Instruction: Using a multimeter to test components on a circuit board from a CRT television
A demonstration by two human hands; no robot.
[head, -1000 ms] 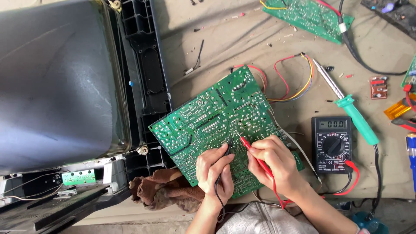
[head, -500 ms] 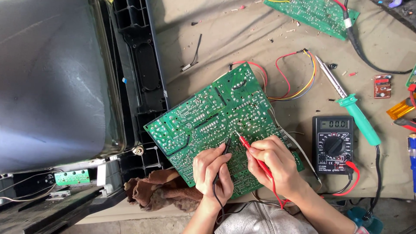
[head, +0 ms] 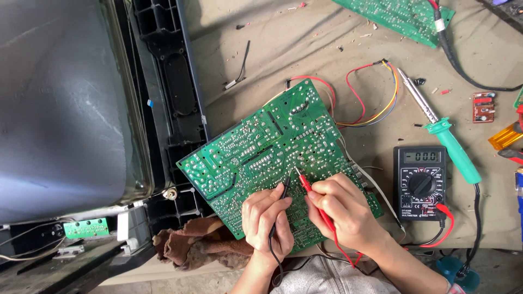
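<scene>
Solder joints on a green circuit board were being probed with two multimeter leads.

Nearest, the left hand was closed on the black probe and the right hand on the red probe, fingers pinched pen-style, both tips set close together on the board's solder side, which lay tilted on the bench over a brown rag. Just right, the digital multimeter showed a reading. Judged from this, the next contact called for steady tips and a glance at the display. Farther off lay a green-handled soldering iron and a picture tube.
</scene>
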